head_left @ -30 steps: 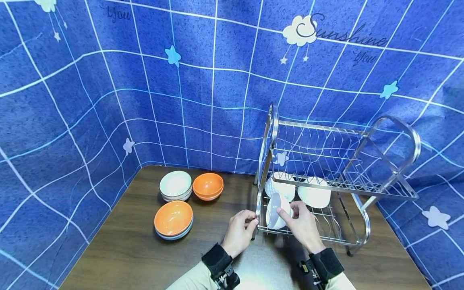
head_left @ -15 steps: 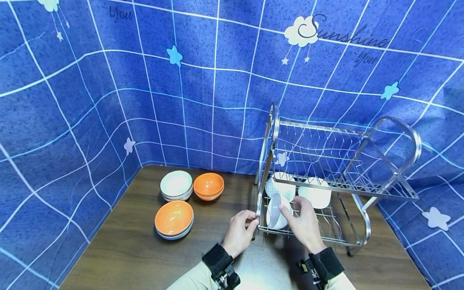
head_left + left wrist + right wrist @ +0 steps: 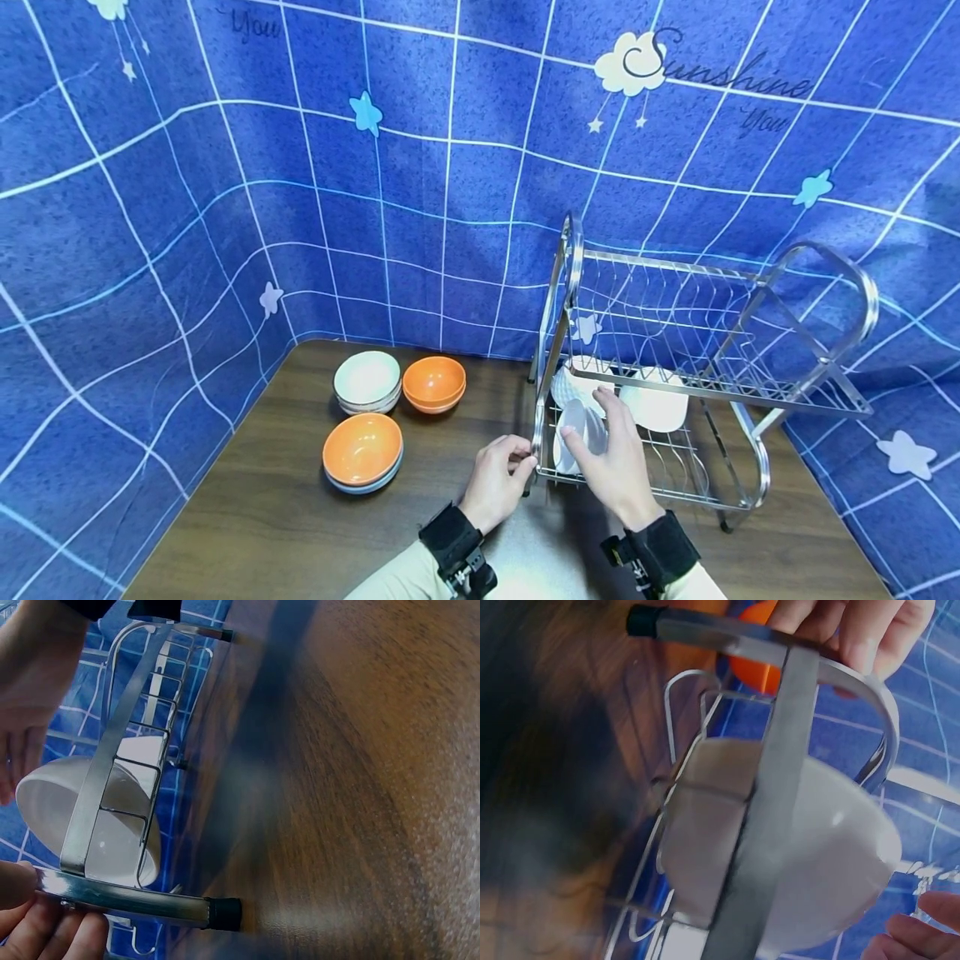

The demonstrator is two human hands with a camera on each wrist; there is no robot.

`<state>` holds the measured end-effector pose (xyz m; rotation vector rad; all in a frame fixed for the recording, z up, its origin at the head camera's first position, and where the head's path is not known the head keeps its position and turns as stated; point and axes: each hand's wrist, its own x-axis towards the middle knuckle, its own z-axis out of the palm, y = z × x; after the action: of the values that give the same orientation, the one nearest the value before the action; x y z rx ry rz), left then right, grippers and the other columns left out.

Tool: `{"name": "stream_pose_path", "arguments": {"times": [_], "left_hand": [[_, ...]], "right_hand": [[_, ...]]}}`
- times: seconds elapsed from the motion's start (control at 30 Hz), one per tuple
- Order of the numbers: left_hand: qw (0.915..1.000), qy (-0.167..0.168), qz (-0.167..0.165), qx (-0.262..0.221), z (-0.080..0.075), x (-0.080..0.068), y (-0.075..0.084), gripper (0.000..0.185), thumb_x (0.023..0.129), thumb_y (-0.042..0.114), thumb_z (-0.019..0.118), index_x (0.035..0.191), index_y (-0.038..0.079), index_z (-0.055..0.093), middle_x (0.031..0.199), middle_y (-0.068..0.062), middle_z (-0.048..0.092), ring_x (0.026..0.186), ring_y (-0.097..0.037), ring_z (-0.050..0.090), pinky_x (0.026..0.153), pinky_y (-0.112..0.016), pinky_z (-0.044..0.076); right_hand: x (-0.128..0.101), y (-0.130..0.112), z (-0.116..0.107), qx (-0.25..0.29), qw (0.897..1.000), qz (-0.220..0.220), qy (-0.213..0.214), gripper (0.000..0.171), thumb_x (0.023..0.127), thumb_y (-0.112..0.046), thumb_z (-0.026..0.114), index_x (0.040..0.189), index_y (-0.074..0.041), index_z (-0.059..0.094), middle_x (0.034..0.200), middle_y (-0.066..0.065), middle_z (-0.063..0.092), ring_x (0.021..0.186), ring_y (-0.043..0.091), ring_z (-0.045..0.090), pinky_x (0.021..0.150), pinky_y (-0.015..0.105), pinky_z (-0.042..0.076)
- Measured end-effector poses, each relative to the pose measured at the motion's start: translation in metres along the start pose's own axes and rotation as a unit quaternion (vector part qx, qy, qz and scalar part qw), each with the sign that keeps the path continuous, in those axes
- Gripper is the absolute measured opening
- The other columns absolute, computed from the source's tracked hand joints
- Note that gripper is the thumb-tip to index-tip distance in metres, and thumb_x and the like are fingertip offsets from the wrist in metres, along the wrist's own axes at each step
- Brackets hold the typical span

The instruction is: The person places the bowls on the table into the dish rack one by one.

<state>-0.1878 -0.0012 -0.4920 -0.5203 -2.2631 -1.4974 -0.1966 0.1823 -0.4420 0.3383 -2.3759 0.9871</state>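
My left hand (image 3: 497, 479) grips the left front post of a two-tier metal dish rack (image 3: 542, 417); in the left wrist view its fingers (image 3: 64, 930) wrap the post. A white bowl (image 3: 572, 446) stands tilted on edge at the left front of the lower tier. My right hand (image 3: 618, 462) is beside it, fingers extended and thumb in front of the bowl. From the right wrist, the fingertips (image 3: 915, 934) sit apart from the bowl (image 3: 840, 847). Behind it on the lower tier are two white bowls, one textured (image 3: 577, 385), one smooth (image 3: 656, 407).
On the left of the wooden table (image 3: 270, 500) are stacked bowls: a white stack (image 3: 367, 379), a small orange stack (image 3: 434, 383), and an orange bowl (image 3: 363, 450) on a blue one. The rack's upper tier (image 3: 667, 317) overhangs the lower. A blue patterned cloth (image 3: 420, 183) hangs behind.
My right hand has loosened from the white bowl, its fingers straightening and moving slightly left and up. The bowl stays tilted in the rack. My left hand still holds the post.
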Motion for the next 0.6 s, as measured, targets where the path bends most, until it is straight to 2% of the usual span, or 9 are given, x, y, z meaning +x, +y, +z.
{"name": "stream_pose_path", "arguments": {"times": [0.2, 0.33, 0.47, 0.6], "left_hand": [[0.9999, -0.007, -0.012, 0.004, 0.000, 0.000, 0.000, 0.011, 0.083, -0.001, 0.069, 0.092, 0.006, 0.067, 0.089, -0.001, 0.065, 0.081, -0.009, 0.063, 0.072, -0.016, 0.053], [0.9998, -0.008, -0.013, 0.009, -0.001, -0.001, 0.000, 0.011, 0.083, -0.001, 0.070, 0.091, 0.006, 0.067, 0.089, -0.001, 0.065, 0.080, -0.009, 0.063, 0.071, -0.016, 0.053], [0.9999, -0.009, -0.005, 0.008, -0.001, -0.001, -0.001, 0.011, 0.083, -0.001, 0.070, 0.091, 0.006, 0.066, 0.088, -0.001, 0.065, 0.080, -0.008, 0.063, 0.071, -0.015, 0.052], [0.9999, -0.007, 0.012, 0.006, -0.003, -0.002, -0.001, 0.012, 0.082, -0.001, 0.070, 0.093, 0.004, 0.066, 0.088, -0.003, 0.065, 0.079, -0.009, 0.064, 0.070, -0.014, 0.052]], "right_hand": [[0.000, -0.010, 0.006, -0.013, 0.998, -0.056, 0.017, 0.063, 0.080, -0.033, 0.074, 0.130, -0.001, 0.051, 0.141, 0.017, 0.044, 0.132, 0.033, 0.037, 0.105, 0.051, 0.031], [0.000, -0.013, 0.010, -0.003, 0.995, -0.095, 0.033, 0.055, 0.078, -0.027, 0.075, 0.122, 0.000, 0.057, 0.136, 0.018, 0.049, 0.131, 0.036, 0.038, 0.106, 0.049, 0.030], [-0.001, -0.017, 0.014, 0.013, 0.994, -0.107, 0.027, 0.049, 0.078, -0.024, 0.075, 0.118, 0.000, 0.060, 0.134, 0.018, 0.051, 0.132, 0.038, 0.036, 0.107, 0.051, 0.028], [-0.003, -0.022, 0.017, 0.023, 0.995, -0.101, 0.014, 0.051, 0.078, -0.021, 0.075, 0.121, 0.001, 0.059, 0.134, 0.017, 0.051, 0.133, 0.036, 0.036, 0.106, 0.052, 0.029]]}}
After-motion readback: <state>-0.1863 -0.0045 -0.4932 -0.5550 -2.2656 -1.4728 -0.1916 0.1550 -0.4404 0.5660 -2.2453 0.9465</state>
